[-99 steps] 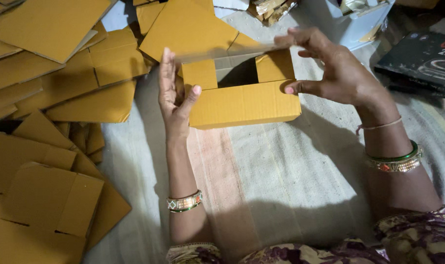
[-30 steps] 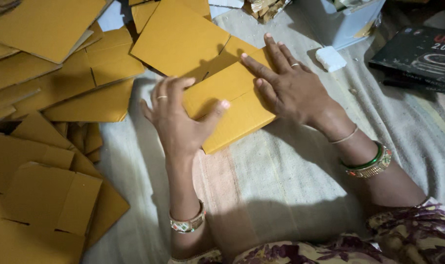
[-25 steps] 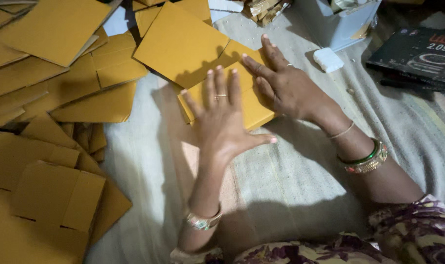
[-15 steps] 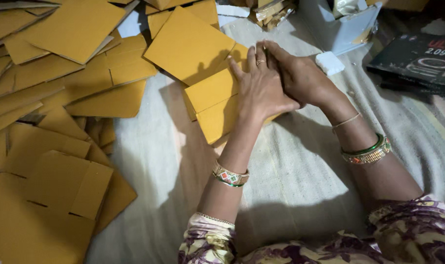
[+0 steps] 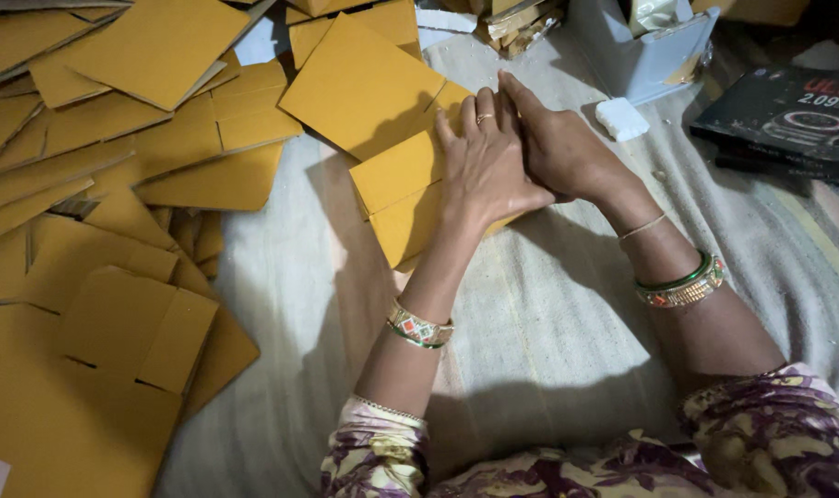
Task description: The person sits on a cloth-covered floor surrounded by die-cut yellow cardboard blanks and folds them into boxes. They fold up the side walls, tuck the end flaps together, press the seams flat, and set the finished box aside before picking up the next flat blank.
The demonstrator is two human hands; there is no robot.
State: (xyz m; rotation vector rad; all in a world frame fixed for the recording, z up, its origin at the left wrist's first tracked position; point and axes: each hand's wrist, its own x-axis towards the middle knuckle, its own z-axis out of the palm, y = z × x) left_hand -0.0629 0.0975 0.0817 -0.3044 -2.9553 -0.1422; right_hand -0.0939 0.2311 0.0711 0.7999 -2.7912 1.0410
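Note:
A flattened yellow cardboard box point(image 5: 396, 198) lies on the pale striped cloth point(image 5: 548, 332) in front of me. My left hand point(image 5: 482, 171) presses flat on it, fingers together and pointing away from me. My right hand point(image 5: 559, 148) lies palm down right beside it, touching the left hand, and covers the box's right part. Neither hand grips anything. A larger yellow cardboard sheet point(image 5: 359, 88) lies just beyond the box, partly under it.
Several flat yellow cardboard pieces point(image 5: 96, 231) are piled along the left and top. A light blue box point(image 5: 636, 60), a small white block point(image 5: 622, 118) and a dark printed carton point(image 5: 793, 115) sit at the upper right.
An open box held up in both hands has been pressed flat onto the cloth. My left hand slid right across it until it met my right hand.

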